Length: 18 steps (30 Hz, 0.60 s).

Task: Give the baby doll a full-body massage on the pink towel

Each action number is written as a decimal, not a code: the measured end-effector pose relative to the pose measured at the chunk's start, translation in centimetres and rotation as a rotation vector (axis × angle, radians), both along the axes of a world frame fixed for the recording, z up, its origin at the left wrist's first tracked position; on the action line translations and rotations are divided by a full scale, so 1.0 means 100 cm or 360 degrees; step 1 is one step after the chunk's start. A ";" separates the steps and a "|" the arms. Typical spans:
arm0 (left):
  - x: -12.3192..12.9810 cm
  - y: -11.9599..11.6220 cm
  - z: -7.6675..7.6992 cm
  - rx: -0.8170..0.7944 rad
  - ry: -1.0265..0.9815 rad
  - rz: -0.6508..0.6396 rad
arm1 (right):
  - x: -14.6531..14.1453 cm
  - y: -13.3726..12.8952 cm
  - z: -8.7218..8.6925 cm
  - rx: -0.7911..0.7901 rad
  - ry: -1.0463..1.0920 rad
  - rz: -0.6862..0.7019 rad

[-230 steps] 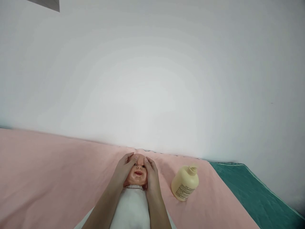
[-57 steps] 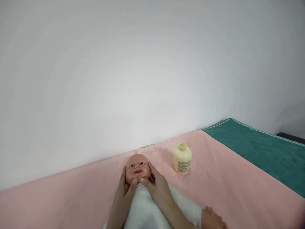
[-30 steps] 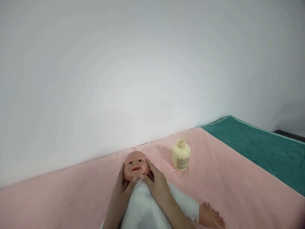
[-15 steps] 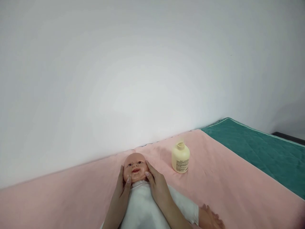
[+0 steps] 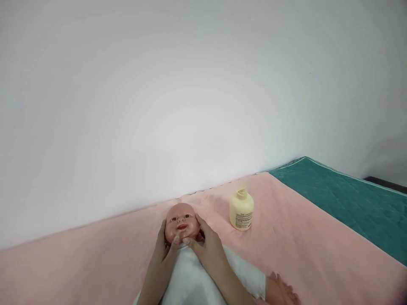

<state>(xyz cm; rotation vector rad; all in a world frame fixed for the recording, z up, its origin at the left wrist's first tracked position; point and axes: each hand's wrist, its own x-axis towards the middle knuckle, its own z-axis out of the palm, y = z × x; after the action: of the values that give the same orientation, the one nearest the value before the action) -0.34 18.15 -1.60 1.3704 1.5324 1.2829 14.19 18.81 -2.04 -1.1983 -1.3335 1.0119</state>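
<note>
A baby doll (image 5: 182, 218) in a white garment (image 5: 190, 275) lies face up on a pink sheet (image 5: 111, 250). Both hands cup its head from the two sides. My left hand (image 5: 163, 248) rests along one cheek, its thumb on the chin. On the other cheek lies my right hand (image 5: 208, 245), its thumb also under the chin, close to the left thumb. The remaining fingertips are partly hidden beside and behind the head. One arm of the doll stretches out to the lower right, its hand (image 5: 281, 290) bare.
A pale yellow pump bottle (image 5: 241, 212) stands upright on the sheet, right of the doll's head. Green quilted cloth (image 5: 343, 195) shows at the right. Behind the bedding rises a white wall (image 5: 190, 106).
Both thumbs have slid inward and down from the sides of the doll's mouth to its chin, nearly meeting. The bottle has stayed in place.
</note>
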 end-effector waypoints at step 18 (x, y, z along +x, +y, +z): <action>-0.006 0.001 -0.003 -0.0136 0.0142 0.0033 | 0.004 0.006 -0.005 0.0099 -0.0114 -0.0025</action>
<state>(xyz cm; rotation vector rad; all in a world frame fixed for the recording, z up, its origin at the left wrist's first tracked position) -0.90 18.30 -1.91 1.3766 1.6468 1.1685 14.55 19.44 -2.55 -1.2063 -1.3993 0.9174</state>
